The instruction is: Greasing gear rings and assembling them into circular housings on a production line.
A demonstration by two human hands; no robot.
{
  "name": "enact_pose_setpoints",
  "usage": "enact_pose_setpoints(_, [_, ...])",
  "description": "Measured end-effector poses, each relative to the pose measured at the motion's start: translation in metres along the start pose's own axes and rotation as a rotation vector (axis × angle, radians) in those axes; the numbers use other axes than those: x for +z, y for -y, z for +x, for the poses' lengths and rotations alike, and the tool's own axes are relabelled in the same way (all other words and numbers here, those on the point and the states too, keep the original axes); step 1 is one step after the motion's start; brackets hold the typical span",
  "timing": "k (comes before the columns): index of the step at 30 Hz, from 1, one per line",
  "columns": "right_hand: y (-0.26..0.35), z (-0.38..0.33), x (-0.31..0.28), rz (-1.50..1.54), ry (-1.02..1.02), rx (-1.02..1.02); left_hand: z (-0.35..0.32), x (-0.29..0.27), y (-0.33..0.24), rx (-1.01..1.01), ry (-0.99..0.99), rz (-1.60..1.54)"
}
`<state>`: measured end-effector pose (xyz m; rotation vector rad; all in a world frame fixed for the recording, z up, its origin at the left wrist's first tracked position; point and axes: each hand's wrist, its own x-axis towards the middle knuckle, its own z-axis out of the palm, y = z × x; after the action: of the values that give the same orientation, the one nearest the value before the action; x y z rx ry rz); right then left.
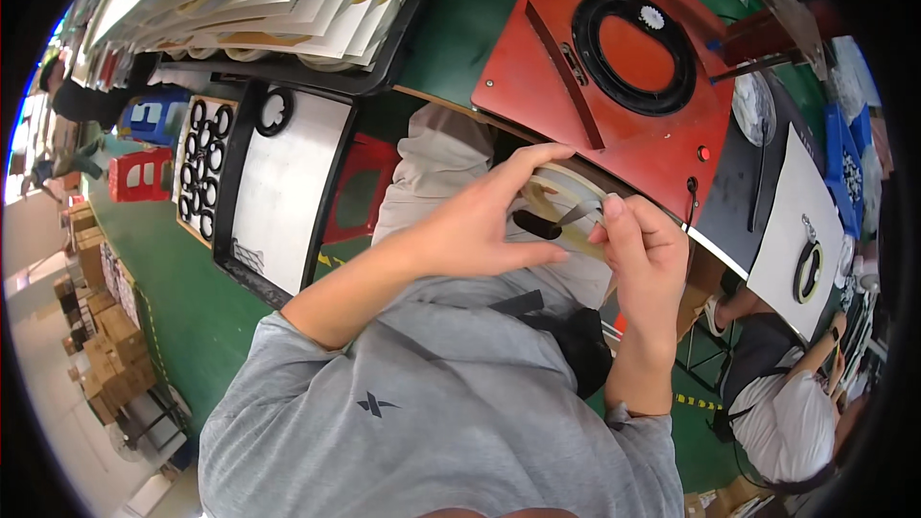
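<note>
My left hand (470,221) is curved around the side of a cream-coloured, partly see-through ring (549,183), thumb and fingers on its rim. A short black piece (537,223) shows at the ring's lower left. My right hand (641,242) is closed in a pinch on a thin grey strip (579,212) that runs across the ring. Both hands are over my lap, just off the near edge of a red work plate (508,77). On that plate lies a black oval ring (587,58), with a small white toothed disc (652,17) on its rim.
At upper left, a black tray holds stacked sheets (278,10). Below it, a black-rimmed tray (283,182) carries one black ring (274,112); several more sit on a board (182,182). Right, a white sheet (782,249) bears a ring (808,271); a person (787,412) sits nearby.
</note>
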<state>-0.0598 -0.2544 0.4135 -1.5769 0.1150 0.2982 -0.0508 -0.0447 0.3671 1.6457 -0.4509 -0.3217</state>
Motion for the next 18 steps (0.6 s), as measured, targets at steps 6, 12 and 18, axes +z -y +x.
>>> enact_pose_setpoints(6, [0.012, -0.006, -0.01, -0.109, -0.035, 0.009, 0.004, 0.015, 0.007, -0.053, -0.081, -0.097])
enact_pose_setpoints(12, [0.009, -0.007, -0.035, -0.187, -0.008, 0.025, 0.003, -0.031, 0.002, 0.037, 0.035, 0.084])
enact_pose_setpoints(18, [0.005, -0.014, -0.045, -0.099, 0.103, -0.016, 0.006, -0.048, 0.002, -0.077, 0.154, -0.291])
